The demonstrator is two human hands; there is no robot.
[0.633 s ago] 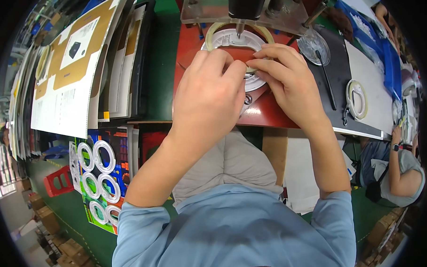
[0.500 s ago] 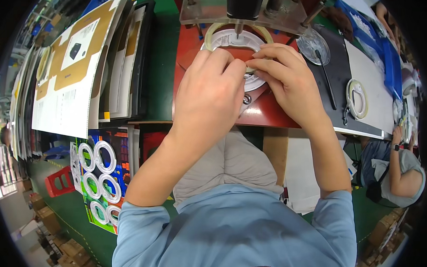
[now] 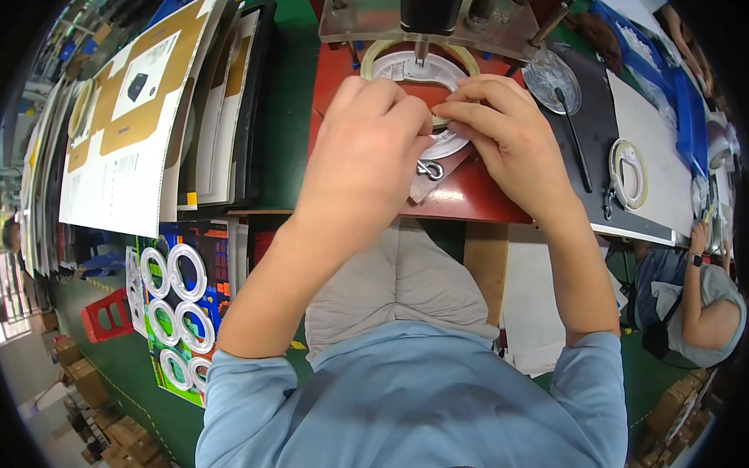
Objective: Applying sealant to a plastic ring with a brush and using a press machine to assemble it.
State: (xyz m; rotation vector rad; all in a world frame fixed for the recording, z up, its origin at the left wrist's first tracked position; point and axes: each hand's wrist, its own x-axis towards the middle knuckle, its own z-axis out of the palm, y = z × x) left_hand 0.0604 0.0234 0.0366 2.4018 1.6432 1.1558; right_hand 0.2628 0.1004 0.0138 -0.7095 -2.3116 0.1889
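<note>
A white plastic ring point(image 3: 440, 70) with a cream outer band point(image 3: 465, 56) lies on the red base point(image 3: 464, 194) of a press. The press's metal pin point(image 3: 422, 51) points down at the ring's far part. My left hand point(image 3: 367, 152) is closed at the ring's left and near side, its fingertips mostly hidden behind the knuckles. My right hand point(image 3: 509, 126) pinches at the ring's near right side, thumb and fingers close together. Both hands' fingertips nearly meet there. A metal swivel clasp point(image 3: 431, 169) hangs by the near edge, beside my left fingers.
A clear plate point(image 3: 433, 21) of the press stands over the work. To the right are a clear round dish point(image 3: 551, 83) with a black stick point(image 3: 573, 140), and another banded ring point(image 3: 628, 174). Cardboard sheets point(image 3: 116, 160) stand at left; several white rings point(image 3: 195, 327) hang below. A person point(image 3: 703, 305) sits right.
My left hand has shifted slightly and turned, and more of the metal clasp shows beside it. My right hand stays in nearly the same place at the ring.
</note>
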